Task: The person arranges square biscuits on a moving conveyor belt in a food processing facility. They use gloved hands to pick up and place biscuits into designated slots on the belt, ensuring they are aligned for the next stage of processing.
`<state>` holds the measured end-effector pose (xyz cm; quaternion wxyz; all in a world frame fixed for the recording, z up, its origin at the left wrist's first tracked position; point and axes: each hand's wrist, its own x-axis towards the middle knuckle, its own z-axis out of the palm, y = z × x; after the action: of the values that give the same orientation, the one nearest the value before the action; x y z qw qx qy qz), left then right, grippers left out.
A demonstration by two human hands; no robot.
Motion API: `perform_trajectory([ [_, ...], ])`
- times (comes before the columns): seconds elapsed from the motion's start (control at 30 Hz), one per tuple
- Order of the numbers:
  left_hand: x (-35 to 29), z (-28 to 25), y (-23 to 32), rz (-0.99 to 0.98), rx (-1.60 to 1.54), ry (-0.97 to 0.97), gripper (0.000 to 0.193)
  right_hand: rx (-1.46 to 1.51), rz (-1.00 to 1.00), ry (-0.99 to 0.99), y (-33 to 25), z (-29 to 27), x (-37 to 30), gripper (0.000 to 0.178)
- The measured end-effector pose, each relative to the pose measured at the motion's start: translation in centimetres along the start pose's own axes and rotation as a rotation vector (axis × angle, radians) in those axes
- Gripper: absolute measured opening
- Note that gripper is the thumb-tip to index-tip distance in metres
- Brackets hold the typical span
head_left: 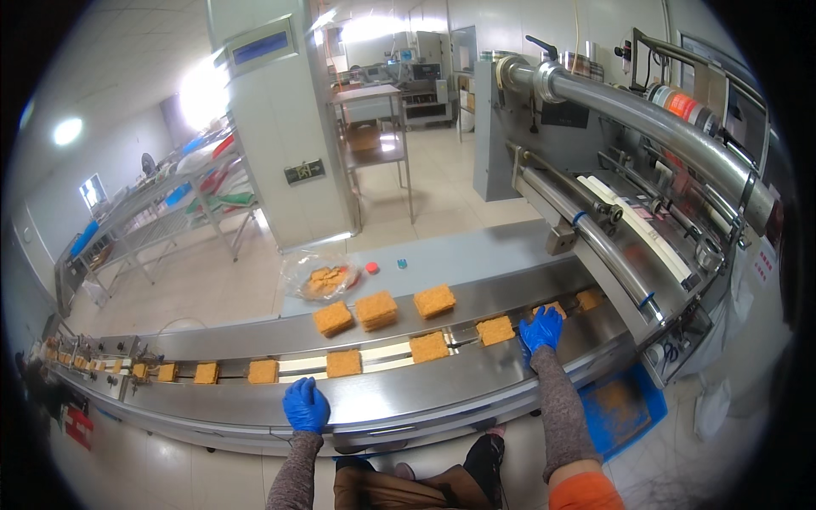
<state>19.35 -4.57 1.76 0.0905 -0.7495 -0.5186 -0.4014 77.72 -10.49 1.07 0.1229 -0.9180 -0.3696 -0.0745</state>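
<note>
My left hand (306, 405), in a blue glove, rests at the near edge of the steel conveyor (391, 395) with its fingers curled in; nothing shows in it. Further right, my right hand (541, 330), also in a blue glove, reaches over the belt with its fingers stretched out and touches a golden-brown square block (551, 308), partly covering it. Another block (495, 331) lies just left of that hand. Along the channel sit several more, spaced apart, including one near the middle (429, 347). Stacked blocks (376, 311) stand on the steel ledge beyond the channel.
A clear bag (320, 276) of broken orange-brown pieces lies on the grey table (476, 246), near a red cap (372, 268). The roller machine (612, 246) stands over the conveyor's right end. On the floor below is a blue crate (625, 412). A pillar (285, 127) rises behind.
</note>
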Motion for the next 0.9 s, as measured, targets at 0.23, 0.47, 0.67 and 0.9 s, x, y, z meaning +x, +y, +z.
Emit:
perform_trajectory([
  [0.23, -0.1, -0.1, 0.0, -0.012, -0.004, -0.006, 0.018, -0.027, -0.03, -0.086, -0.3, -0.8, -0.2, 0.074],
  [0.47, -0.1, 0.0, -0.1, -0.015, -0.006, 0.004, 0.017, 0.105, 0.042, -0.146, -0.5, -1.0, 0.1, 0.084],
  [0.67, -0.2, -0.2, -0.2, -0.017, -0.003, -0.01, 0.018, -0.043, 0.035, 0.048, -0.7, -0.8, -0.4, 0.083],
  [0.9, -0.1, -0.1, 0.0, 0.002, 0.012, -0.002, 0.019, -0.032, 0.002, -0.046, -0.2, -0.8, 0.1, 0.077],
])
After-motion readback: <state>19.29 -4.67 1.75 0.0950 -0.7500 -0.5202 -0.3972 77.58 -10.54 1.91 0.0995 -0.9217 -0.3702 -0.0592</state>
